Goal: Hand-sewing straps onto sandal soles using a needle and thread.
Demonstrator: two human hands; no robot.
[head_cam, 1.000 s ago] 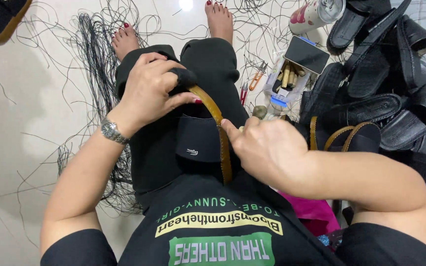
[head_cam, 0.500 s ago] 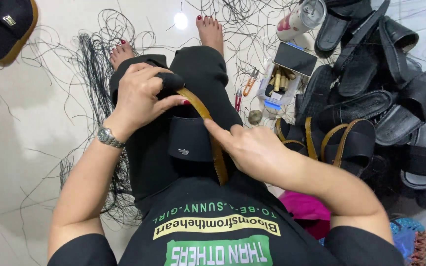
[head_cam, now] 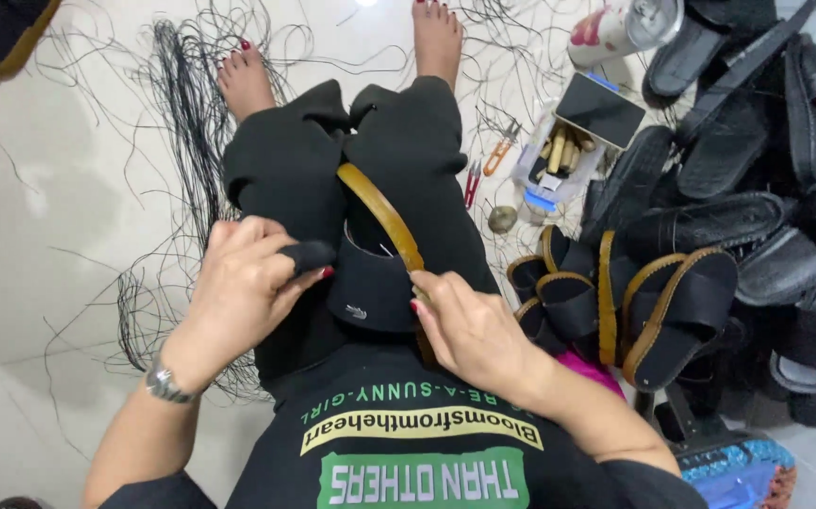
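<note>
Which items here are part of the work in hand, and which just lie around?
In hand: black sandal with tan sole, left hand, right hand.
Lying about: sandal pile, loose black thread, orange snips, phone, can.

Bright overhead light, floor glare, wide-angle distortion.
</note>
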